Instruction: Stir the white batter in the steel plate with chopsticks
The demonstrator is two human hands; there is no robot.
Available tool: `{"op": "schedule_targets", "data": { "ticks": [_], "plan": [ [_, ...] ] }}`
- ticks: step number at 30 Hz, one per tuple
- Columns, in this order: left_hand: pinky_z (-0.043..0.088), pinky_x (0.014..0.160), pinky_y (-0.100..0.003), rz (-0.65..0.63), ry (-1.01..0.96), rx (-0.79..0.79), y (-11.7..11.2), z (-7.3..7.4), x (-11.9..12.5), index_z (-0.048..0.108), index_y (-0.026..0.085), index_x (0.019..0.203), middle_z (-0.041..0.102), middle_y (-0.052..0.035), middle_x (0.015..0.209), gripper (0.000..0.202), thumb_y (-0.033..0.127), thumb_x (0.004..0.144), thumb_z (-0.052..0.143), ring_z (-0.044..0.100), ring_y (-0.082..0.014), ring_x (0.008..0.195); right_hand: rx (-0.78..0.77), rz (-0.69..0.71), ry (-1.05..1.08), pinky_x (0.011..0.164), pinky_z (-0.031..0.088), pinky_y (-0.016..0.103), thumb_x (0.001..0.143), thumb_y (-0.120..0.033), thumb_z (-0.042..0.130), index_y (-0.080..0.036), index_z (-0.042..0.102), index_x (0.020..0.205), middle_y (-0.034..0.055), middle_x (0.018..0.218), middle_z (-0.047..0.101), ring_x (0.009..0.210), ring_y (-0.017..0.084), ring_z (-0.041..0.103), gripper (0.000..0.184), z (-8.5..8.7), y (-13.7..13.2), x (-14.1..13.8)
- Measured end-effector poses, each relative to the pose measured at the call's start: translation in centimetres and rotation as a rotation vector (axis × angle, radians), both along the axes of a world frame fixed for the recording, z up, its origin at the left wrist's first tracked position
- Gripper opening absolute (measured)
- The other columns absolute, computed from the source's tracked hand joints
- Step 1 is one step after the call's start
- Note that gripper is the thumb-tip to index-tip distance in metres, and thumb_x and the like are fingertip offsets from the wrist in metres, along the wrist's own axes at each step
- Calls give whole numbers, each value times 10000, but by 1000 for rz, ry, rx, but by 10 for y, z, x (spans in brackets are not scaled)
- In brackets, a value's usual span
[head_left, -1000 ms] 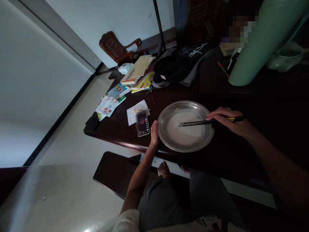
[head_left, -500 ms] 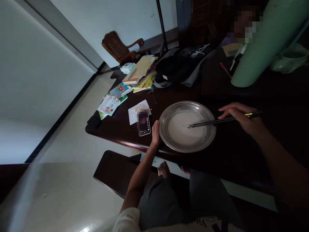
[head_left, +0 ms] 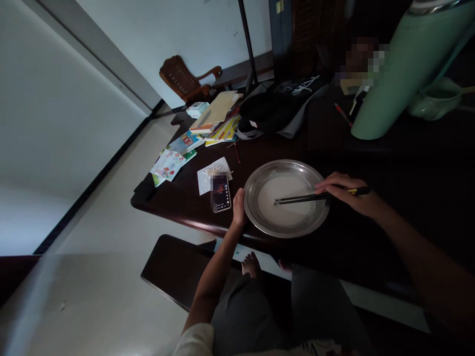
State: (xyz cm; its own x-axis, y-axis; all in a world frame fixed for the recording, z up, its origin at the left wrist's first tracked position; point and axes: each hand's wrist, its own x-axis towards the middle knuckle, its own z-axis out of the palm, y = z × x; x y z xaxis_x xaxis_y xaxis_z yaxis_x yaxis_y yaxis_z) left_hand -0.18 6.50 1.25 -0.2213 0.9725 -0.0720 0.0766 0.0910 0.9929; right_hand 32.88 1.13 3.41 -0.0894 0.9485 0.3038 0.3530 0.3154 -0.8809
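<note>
A round steel basin (head_left: 252, 207) sits close to the edge of the dark table, holding a whitish, milky mixture (head_left: 279, 215). My left hand (head_left: 239, 208) grips the basin's left rim, thumb up along its side. Dark chopsticks with gold bands (head_left: 302, 199) are pinched in my right hand (head_left: 343, 189), which hovers by the right rim. Their tips dip into the mixture near the middle of the basin. My right palm is hidden from view.
Left of the basin lie a phone (head_left: 222, 195) and a white packet with small sticks (head_left: 211, 170). Books and papers (head_left: 213, 116) and a black bag (head_left: 270, 111) lie farther back. A tall green flask (head_left: 386, 94) and a cup (head_left: 432, 101) stand at right. A bench (head_left: 174, 262) is below.
My right hand has moved left toward the basin, carrying the chopstick tips leftward through the mixture. My left hand stays on the rim. The view has tilted slightly.
</note>
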Motion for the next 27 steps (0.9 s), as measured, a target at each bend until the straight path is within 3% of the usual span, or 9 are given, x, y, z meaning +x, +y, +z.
{"op": "schedule_targets", "data": {
  "ticks": [2,6,11,16,22,27],
  "plan": [
    [448,634,-282,12,0,-13,-1,3,1,483,220,600,451,12,661,537,626,874,704,415,-147,673,20,-21,-24,928,547,456,946,-594,644,-347,813,954,14,911,828,927,252,754,299,1,0,-1],
    [477,669,-279,12,-9,-40,-2,11,2,523,210,617,507,0,681,498,584,892,704,462,-156,701,4,-165,73,887,562,452,973,-624,594,-349,796,942,8,779,795,846,253,747,342,3,-1,2],
    [484,672,-281,2,-15,-33,-3,12,1,513,211,614,495,6,659,514,596,893,707,461,-154,687,8,9,5,896,560,469,947,-622,634,-357,812,974,15,873,821,901,264,747,321,-1,-1,-2],
    [470,650,-281,-15,-15,-15,-2,9,0,501,215,602,476,8,650,550,651,856,719,442,-153,678,-2,-183,84,879,567,443,971,-620,600,-343,791,950,5,782,795,843,247,751,337,0,0,3],
    [447,657,-272,-15,-38,-19,0,2,-2,480,213,629,449,28,663,546,654,869,695,413,-137,667,-3,-34,11,893,566,444,934,-637,640,-328,805,953,14,856,824,890,254,760,352,1,0,0],
    [452,680,-281,20,-20,-51,-1,4,0,481,217,624,459,21,670,518,614,887,685,432,-149,690,-8,-239,142,815,572,393,959,-616,616,-301,783,938,-5,711,774,755,218,748,358,3,0,3]
  ]
}}
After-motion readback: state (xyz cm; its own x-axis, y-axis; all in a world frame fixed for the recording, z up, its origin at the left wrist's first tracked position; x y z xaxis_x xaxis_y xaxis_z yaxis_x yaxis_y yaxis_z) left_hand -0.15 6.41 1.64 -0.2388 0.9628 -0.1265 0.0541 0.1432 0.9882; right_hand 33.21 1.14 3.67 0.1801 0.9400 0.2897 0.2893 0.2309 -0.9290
